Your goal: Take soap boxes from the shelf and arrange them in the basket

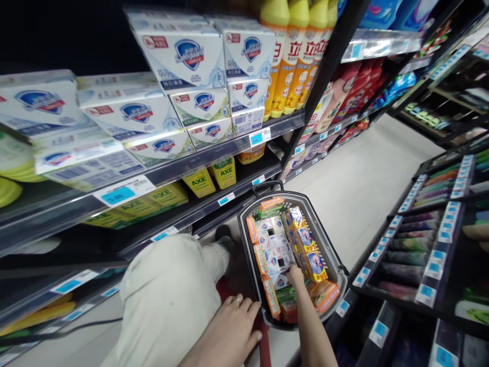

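A dark shopping basket [244,244] stands on the floor by my legs. White Safeguard soap boxes [273,239] lie in its middle, with yellow-and-blue packs [305,239] on the right and orange-and-green packs [262,260] along the left side and the ends. My right hand [296,276] reaches inside, its fingers closed at the near end of the white soap boxes; the fingertips are partly hidden. My left hand [237,321], with a ring on one finger, lies palm down beside the basket's near left rim. Its fingers are stretched out and hold nothing.
On the left, a shelf [214,145] carries stacked Safeguard soap boxes [191,56] and orange-and-yellow bottles [292,61]; yellow AXE packs [198,181] stand below. My bent knee [168,280] is left of the basket. Low display racks [412,239] border the right side of the aisle floor [367,168].
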